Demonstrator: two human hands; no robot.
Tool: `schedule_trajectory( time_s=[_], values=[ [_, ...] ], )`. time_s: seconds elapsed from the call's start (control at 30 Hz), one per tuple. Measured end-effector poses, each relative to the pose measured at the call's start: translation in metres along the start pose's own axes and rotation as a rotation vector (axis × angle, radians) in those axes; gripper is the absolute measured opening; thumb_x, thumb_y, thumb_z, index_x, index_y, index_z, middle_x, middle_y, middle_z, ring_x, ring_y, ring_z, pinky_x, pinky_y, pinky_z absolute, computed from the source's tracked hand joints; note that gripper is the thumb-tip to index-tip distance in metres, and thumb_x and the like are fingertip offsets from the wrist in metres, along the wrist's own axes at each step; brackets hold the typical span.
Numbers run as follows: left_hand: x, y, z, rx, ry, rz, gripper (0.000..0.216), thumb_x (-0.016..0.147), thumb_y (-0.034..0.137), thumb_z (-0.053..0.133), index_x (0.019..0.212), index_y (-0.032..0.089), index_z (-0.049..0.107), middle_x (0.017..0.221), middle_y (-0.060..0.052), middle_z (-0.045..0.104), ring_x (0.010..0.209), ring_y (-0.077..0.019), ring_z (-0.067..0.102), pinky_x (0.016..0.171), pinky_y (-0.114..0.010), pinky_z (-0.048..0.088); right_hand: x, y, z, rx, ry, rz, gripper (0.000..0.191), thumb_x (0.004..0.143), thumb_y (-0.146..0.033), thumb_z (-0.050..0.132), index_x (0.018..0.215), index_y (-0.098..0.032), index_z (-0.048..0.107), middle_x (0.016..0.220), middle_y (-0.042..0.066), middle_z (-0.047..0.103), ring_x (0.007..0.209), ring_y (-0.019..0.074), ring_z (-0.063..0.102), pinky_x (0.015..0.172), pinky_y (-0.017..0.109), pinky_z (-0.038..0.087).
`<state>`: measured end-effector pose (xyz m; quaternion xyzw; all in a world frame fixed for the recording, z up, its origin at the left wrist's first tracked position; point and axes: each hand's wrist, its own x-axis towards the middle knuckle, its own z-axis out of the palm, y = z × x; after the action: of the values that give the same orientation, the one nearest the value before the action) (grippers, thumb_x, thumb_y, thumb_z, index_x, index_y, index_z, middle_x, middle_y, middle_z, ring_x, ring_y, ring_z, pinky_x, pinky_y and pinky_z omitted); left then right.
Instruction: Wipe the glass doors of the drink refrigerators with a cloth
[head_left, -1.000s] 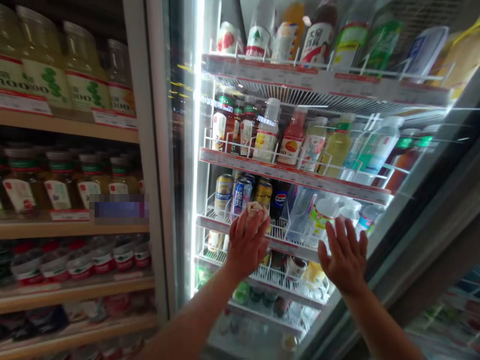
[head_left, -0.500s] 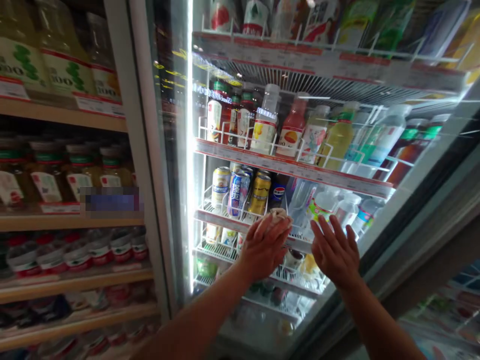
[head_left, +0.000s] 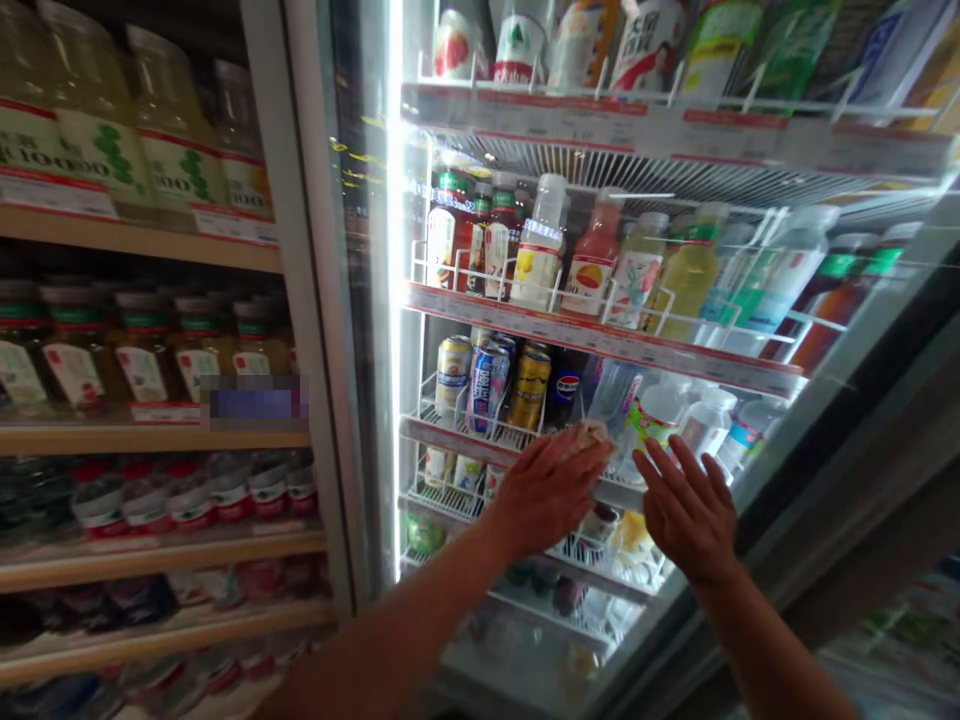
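My left hand (head_left: pixel 551 492) reaches to the lit glass door of a drinks fridge, its fingers closed over a pale crumpled cloth (head_left: pixel 597 432). The cloth shows at the fingertips, in front of the shelf that carries cans. To its right, my right hand (head_left: pixel 690 512) is raised with fingers stretched out and nothing in it. It is close to the glass door (head_left: pixel 517 645); whether the palm touches it I cannot tell. Behind the glass near my hands are a dark Pepsi can (head_left: pixel 566 388), a gold can (head_left: pixel 529 386) and clear bottles (head_left: pixel 707 420).
Wooden shelves (head_left: pixel 150 440) with several rows of bottles stand at the left. A grey upright frame (head_left: pixel 315 300) separates them from the fridge. The door's dark edge (head_left: pixel 757 480) slants along the right. More bottles fill the upper fridge shelves (head_left: pixel 600 320).
My left hand and the cloth have slid to the right across the glass. My right hand keeps nearly the same place and pose. The whole view has shifted slightly.
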<state>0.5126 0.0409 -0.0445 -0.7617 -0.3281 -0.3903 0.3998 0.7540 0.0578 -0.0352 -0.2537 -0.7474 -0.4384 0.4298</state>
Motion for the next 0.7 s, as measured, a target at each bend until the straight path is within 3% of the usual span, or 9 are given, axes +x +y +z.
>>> schedule_trajectory(
  time_s=[0.23,0.37,0.47,0.6,0.7],
  values=[
    [-0.006,-0.040,-0.020,0.065,0.062,-0.291,0.066,0.098,0.032,0.047,0.159,0.018,0.027,0.162,-0.009,0.038,0.155,-0.0310,0.016,0.123,-0.050,0.024,0.001,-0.002,-0.002,0.000,0.015,0.021,0.060,0.091,-0.010,0.057,0.149,-0.024,0.050,0.135,0.007,0.068,0.138,0.0255,0.052,0.122,0.043,0.032],
    [-0.036,-0.033,-0.014,0.084,0.021,-0.204,0.063,0.098,0.035,0.050,0.155,0.016,0.036,0.156,-0.009,0.046,0.156,-0.0314,0.015,0.123,-0.047,0.025,0.001,-0.003,-0.002,0.008,0.024,0.026,0.059,0.091,-0.010,0.058,0.148,-0.025,0.050,0.133,0.007,0.070,0.136,0.0261,0.054,0.121,0.044,0.033],
    [-0.044,-0.040,-0.014,0.107,0.000,-0.165,0.061,0.097,0.035,0.052,0.154,0.018,0.038,0.154,-0.008,0.050,0.155,-0.0298,0.017,0.124,-0.045,0.023,0.002,-0.004,-0.002,0.008,0.031,0.038,0.059,0.091,-0.009,0.058,0.148,-0.025,0.051,0.131,0.007,0.071,0.135,0.0259,0.056,0.120,0.044,0.034],
    [-0.037,-0.059,-0.022,0.145,0.037,-0.267,0.068,0.099,0.032,0.048,0.160,0.018,0.022,0.159,-0.012,0.041,0.155,-0.0322,0.016,0.122,-0.050,0.024,0.002,-0.004,-0.001,0.008,0.030,0.037,0.059,0.091,-0.009,0.058,0.148,-0.025,0.051,0.131,0.007,0.071,0.135,0.0257,0.056,0.120,0.044,0.035],
    [-0.046,-0.055,-0.019,0.141,0.036,-0.284,0.073,0.098,0.032,0.048,0.162,0.017,0.014,0.162,-0.014,0.036,0.156,-0.0342,0.014,0.121,-0.052,0.028,0.001,-0.004,0.000,0.000,0.039,0.038,0.058,0.091,-0.009,0.058,0.147,-0.025,0.052,0.131,0.007,0.071,0.135,0.0257,0.056,0.120,0.043,0.035]
  ],
)
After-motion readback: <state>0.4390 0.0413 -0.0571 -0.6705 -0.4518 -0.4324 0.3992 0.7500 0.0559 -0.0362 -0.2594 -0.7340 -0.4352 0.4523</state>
